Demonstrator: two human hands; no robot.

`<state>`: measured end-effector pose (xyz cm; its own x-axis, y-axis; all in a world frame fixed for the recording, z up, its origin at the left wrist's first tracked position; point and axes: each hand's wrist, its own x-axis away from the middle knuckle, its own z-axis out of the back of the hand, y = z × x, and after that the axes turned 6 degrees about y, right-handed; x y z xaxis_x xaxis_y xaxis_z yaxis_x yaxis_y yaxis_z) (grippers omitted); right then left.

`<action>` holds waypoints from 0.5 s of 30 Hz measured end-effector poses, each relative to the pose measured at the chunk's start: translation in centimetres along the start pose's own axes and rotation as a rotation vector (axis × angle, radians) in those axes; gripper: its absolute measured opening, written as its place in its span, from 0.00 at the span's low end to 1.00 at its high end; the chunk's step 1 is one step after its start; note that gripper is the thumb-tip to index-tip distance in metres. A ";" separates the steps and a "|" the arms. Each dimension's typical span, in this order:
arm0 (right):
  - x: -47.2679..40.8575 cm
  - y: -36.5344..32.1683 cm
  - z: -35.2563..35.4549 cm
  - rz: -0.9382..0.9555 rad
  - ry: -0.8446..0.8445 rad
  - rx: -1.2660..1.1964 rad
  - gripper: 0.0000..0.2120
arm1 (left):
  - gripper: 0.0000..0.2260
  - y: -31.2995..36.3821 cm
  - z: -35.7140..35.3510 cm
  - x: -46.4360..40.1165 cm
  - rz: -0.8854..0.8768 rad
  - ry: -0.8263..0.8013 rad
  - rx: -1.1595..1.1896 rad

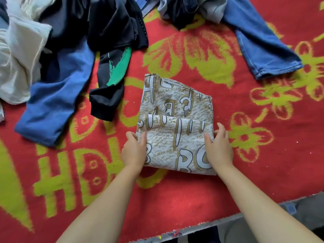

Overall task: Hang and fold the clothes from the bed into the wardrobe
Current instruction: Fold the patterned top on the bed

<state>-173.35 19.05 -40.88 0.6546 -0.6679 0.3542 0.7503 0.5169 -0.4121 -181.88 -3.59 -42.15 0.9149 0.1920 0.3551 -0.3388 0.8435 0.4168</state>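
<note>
A white and gold printed garment lies folded into a small rectangle in the middle of the red bed cover. Its near part is doubled over the far part. My left hand grips the fold's left edge, thumb on top of the cloth. On the right edge, my right hand grips the same fold, thumb on top and fingers round the side.
A heap of unfolded clothes fills the far left: a white garment, blue trousers, a black top with a green print. Blue jeans lie at the far right. The bed's edge runs along the near right.
</note>
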 end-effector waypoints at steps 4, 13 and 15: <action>4.6 0.2 -0.6 0.641 0.026 0.280 0.41 | 0.26 -0.8 0.5 2.0 -0.786 0.237 -0.122; 3.6 0.1 -2.7 0.707 -0.394 0.743 0.41 | 0.38 -1.8 0.6 1.7 -1.005 -0.235 -0.788; 3.3 -1.1 -1.5 0.696 -0.515 0.703 0.37 | 0.34 -0.5 1.2 2.2 -0.920 -0.373 -0.824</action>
<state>-172.13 15.50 -40.49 0.7901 0.1031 0.6043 -0.0167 0.9890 -0.1469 -179.95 -4.13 -40.56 0.5768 -0.6604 0.4808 0.7369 0.6747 0.0426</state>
